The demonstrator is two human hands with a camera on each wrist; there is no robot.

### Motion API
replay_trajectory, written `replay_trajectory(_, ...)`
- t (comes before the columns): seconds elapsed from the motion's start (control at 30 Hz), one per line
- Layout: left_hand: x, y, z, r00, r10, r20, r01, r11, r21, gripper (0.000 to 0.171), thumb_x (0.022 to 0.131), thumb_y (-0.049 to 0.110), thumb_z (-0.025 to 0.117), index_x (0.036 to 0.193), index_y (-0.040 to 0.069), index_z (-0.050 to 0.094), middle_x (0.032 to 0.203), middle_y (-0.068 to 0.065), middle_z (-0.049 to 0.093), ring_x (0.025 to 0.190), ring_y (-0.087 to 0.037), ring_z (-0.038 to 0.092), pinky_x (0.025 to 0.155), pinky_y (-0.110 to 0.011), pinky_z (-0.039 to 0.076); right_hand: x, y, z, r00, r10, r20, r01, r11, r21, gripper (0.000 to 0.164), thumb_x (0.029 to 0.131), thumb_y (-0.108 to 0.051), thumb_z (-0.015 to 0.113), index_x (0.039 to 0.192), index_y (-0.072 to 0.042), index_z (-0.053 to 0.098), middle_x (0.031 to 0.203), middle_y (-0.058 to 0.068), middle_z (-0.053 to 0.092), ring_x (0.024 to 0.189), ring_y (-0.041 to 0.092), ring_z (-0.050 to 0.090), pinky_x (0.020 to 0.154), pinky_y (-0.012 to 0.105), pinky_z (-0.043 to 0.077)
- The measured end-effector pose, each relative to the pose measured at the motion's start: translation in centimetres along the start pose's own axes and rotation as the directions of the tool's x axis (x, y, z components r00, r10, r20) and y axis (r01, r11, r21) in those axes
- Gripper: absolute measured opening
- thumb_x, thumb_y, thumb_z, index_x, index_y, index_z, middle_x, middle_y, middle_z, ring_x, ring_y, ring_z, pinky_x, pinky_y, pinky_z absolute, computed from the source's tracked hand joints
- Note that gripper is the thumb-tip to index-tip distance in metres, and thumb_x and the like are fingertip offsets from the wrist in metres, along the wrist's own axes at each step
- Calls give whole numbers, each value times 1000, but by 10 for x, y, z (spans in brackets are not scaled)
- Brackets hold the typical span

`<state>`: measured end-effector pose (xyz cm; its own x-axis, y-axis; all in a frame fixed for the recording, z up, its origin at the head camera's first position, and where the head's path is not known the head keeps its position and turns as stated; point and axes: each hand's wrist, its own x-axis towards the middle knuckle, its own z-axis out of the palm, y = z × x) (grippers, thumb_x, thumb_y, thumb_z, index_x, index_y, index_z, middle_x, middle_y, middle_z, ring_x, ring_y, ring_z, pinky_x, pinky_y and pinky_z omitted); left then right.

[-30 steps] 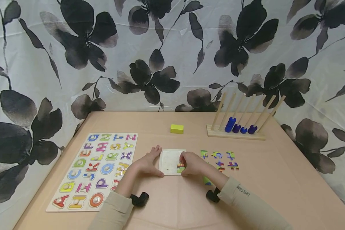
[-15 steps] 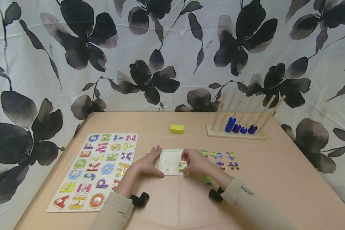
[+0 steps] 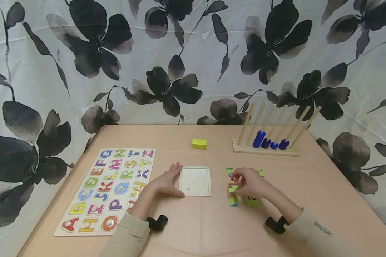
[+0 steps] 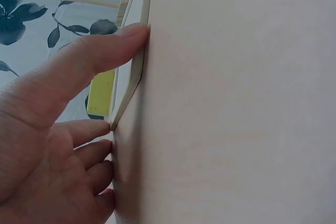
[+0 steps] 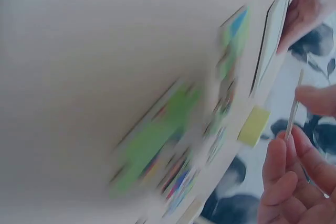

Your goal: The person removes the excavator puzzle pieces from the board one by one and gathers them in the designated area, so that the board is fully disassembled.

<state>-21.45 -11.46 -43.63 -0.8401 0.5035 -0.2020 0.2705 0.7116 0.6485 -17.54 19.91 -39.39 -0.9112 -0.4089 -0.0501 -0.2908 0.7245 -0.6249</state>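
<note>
My left hand (image 3: 167, 181) lies at the left side of a shallow white puzzle tray (image 3: 194, 181), fingers spread. In the left wrist view its thumb touches the edge of the tray, and the index fingertip is at the corner. My right hand (image 3: 253, 182), over the loose pieces right of the tray, pinches a colourful puzzle piece (image 3: 233, 186) between thumb and fingers. The right wrist view shows this piece (image 5: 295, 109) edge-on as a thin strip. Other puzzle pieces (image 3: 252, 202) lie on the table below and around that hand, some partly hidden by it.
An alphabet peg board (image 3: 98, 178) lies at the left. A yellow block (image 3: 199, 144) sits behind the tray. At the back right stands a wooden bead abacus (image 3: 265, 151) with blue beads and tall rods. A floral cloth (image 3: 167, 43) hangs behind the table.
My right hand has lifted the puzzle piece out of the tray's lower right corner and carried it right, over the loose pieces. The left hand has stayed at the tray.
</note>
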Motion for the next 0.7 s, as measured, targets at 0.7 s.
replay_trajectory(0.7,-1,2,-1,1000,1,4,-1,1000,16,106,65,28,81,144,-3,18,151,-17,8,138,-31,1,110,-48,7,-61,69,-32,1000,7,19,-6,999,-38,35,63,-2,74,96,-1,61,80,1,55,64,9,50,52,21,45)
